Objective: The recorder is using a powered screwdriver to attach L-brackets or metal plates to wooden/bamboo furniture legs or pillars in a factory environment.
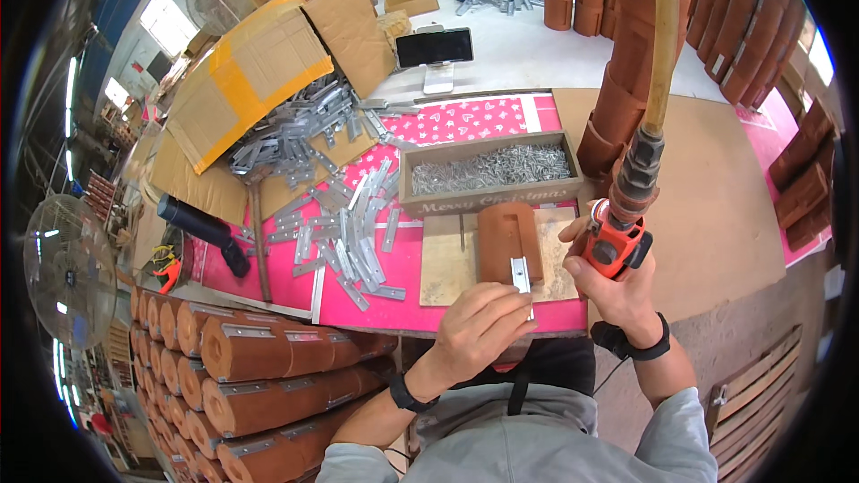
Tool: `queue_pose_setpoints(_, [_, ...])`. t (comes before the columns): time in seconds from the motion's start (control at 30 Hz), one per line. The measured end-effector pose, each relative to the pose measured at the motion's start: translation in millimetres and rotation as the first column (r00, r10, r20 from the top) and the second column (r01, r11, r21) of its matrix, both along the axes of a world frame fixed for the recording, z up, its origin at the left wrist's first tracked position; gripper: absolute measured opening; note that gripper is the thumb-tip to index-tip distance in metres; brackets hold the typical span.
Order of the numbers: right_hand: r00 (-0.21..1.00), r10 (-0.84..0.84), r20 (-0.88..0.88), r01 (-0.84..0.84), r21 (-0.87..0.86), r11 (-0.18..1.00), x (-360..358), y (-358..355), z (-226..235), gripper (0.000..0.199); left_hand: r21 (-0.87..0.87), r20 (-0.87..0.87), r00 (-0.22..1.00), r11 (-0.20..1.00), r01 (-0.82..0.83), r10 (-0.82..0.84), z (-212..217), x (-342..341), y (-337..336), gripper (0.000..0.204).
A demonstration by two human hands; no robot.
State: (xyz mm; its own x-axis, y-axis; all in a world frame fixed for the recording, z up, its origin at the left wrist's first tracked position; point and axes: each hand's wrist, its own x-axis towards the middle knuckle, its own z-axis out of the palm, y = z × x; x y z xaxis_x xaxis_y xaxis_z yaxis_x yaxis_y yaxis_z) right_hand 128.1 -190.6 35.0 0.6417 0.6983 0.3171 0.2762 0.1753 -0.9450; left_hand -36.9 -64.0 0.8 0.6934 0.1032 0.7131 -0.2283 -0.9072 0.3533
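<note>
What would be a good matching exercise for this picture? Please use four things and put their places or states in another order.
1. silver strip
2. red power tool
3. phone
4. wooden box

a. on a white stand
b. full of small metal fasteners
c. in the right hand
d. in the left hand

Pairs: 1-d, 2-c, 3-a, 4-b

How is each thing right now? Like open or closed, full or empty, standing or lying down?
Left hand: pinching a metal strip.
Right hand: gripping the orange power driver.
Brown grooved block: lying on a wooden board.
Wooden tray: open, holding lots of screws.
Cardboard box: open, loose strips spilling out.
Smartphone: propped up, screen dark.
Brown cylinders: lying stacked.
Nearer fan: upright; can't tell if spinning.
</note>
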Motion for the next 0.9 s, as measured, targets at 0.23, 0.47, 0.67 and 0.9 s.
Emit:
queue_pose_setpoints(0.23, [0.996, 0.009, 0.09, -0.014, 0.055, 0.998, 1, 4, -6, 0.048, 0.008, -0.091, 0.996, 1.0, -0.013, 0.014, -5, 3, 13, 0.026])
queue_pose_setpoints(0.47, [1.0, 0.024, 0.006, -0.024, -0.001, 1.0, -4, 3, 5, 0.044, 0.04, -0.158, 0.987, 0.999, -0.01, 0.016, 20, 10, 8, 0.024])
queue_pose_setpoints(0.67, [1.0, 0.012, 0.024, -0.013, 0.053, 0.998, -3, 6, 2, 0.043, 0.22, -0.248, 0.968, 0.975, 0.015, 0.041, 42, 9, -3, 0.014])
queue_pose_setpoints(0.9, [0.999, 0.023, 0.022, -0.023, 0.011, 1.0, -2, 2, 1, 0.041, 0.299, -0.38, 0.924, 0.95, 0.089, 0.033, 57, 4, -11, 0.011])
